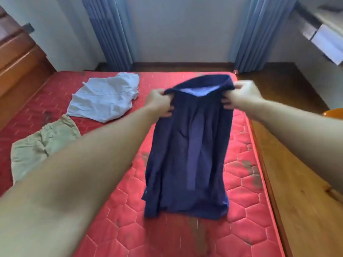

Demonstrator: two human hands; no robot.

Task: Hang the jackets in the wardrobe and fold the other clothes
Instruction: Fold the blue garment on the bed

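A dark navy garment hangs in the air over the red mattress, with a lighter blue strip down its middle and a pale lining at the top edge. My left hand grips its upper left corner and my right hand grips its upper right corner, both arms stretched forward. Its lower hem reaches down to about the mattress surface. A crumpled white shirt lies on the mattress at the far left. Khaki shorts or trousers lie nearer, at the left edge, partly hidden by my left forearm.
A wooden headboard or cabinet stands at the left. Blue curtains hang on the far wall. Wooden floor runs along the mattress's right side, with an orange object at the right edge. A shelf sits at upper right.
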